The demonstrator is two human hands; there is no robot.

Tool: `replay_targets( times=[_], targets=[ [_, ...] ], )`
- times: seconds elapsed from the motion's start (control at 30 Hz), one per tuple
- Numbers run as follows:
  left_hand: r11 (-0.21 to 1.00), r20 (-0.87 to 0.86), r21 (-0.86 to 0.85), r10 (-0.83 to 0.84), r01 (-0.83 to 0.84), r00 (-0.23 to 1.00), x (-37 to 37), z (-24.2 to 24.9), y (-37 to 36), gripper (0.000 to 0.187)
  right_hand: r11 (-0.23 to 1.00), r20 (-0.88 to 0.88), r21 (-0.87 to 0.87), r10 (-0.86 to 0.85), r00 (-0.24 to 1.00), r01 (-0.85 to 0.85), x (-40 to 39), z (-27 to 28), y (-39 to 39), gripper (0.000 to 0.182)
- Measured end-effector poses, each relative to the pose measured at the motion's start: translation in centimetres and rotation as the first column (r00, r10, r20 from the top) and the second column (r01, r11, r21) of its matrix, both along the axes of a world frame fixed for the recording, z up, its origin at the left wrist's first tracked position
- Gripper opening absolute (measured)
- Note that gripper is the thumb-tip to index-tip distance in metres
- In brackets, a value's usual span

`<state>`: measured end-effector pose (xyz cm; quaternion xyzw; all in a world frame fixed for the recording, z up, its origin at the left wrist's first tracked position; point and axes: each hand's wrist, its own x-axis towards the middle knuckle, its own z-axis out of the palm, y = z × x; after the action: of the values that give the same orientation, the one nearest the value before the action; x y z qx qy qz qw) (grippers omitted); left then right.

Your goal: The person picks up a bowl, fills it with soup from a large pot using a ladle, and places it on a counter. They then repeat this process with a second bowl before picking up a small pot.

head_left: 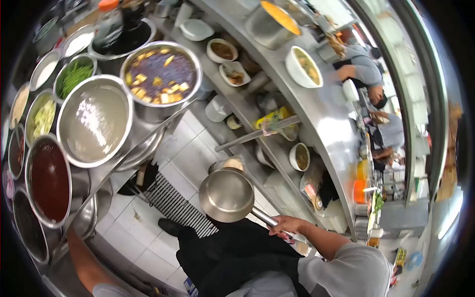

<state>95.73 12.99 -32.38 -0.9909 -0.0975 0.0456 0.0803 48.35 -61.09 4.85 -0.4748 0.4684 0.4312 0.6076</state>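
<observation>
My right hand (pixel 285 225) is wrapped round the long metal handle of a saucepan (pixel 226 194). The pan hangs over the floor in front of my black apron, and nothing shows inside it. On the left, my left forearm (pixel 83 257) reaches up to the counter edge, where the hand is hidden. Nearest to it are a bowl of dark red liquid (pixel 48 180) and a bowl of dark contents (pixel 29 225). A large bowl of clear liquid (pixel 95 120) stands farther up, beside a pot of dark broth with pale yellow chunks (pixel 161 74).
Small bowls of chopped greens (pixel 75 78) and pale slices (pixel 42 116) line the far left. A steel counter (pixel 331 123) with shelves beneath curves along the right, holding a large pot (pixel 272 24) and a white bowl (pixel 303 67). Two people in grey work beyond it.
</observation>
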Motion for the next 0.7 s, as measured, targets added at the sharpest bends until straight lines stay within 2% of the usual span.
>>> replay_targets(
  times=[0.13,0.23,0.27,0.33,0.37,0.47,0.57,0.6,0.63,0.7],
  targets=[
    [1.0,0.081,-0.003,0.027,-0.027,0.996,-3.4,0.5,5.0,0.04,0.996,-0.006,-0.036,0.077,0.997,-0.077,1.0,0.3,-0.2,0.026],
    [0.999,0.175,-0.038,0.022,-0.015,0.984,-4.2,2.2,5.1,0.037,0.999,-0.046,0.007,0.054,0.997,-0.053,2.0,-0.9,-1.4,0.029],
    [0.999,0.204,-0.05,0.018,-0.008,0.979,-4.5,2.5,4.9,0.037,0.992,0.007,0.009,0.124,0.992,-0.124,2.1,-1.8,-2.1,0.025],
    [0.994,0.217,-0.111,0.033,-0.008,0.976,-5.0,3.1,4.9,0.032,0.991,0.026,0.057,0.116,0.993,-0.117,2.6,-3.1,-3.1,0.026],
    [0.945,0.336,-0.323,0.074,0.042,0.939,-5.4,3.4,4.4,0.027,0.989,0.016,0.075,0.124,0.992,-0.125,2.9,-3.6,-3.5,0.026],
    [0.969,0.559,-0.152,-0.078,0.195,0.825,-6.3,10.2,-3.2,0.026,0.983,0.02,0.103,0.151,0.988,-0.152,4.2,-4.4,-4.9,0.026],
    [0.937,0.212,-0.33,0.192,-0.114,0.958,-6.8,16.9,-14.8,0.031,0.968,0.059,0.088,0.23,0.971,-0.235,4.3,-5.5,-6.4,0.025],
    [0.936,0.211,-0.334,0.189,-0.111,0.959,-6.1,13.3,-14.5,0.035,0.967,0.072,0.086,0.235,0.969,-0.24,4.4,-5.7,-6.9,0.025],
    [0.925,0.211,-0.368,0.183,-0.095,0.96,-5.8,12.9,-16.6,0.034,0.962,0.088,0.096,0.247,0.965,-0.255,4.5,-5.5,-7.1,0.025],
    [0.888,0.231,-0.46,0.122,-0.002,0.965,-4.5,15.3,-24.9,0.033,0.959,0.085,0.082,0.265,0.96,-0.272,3.7,-6.0,-8.0,0.026]
  ],
)
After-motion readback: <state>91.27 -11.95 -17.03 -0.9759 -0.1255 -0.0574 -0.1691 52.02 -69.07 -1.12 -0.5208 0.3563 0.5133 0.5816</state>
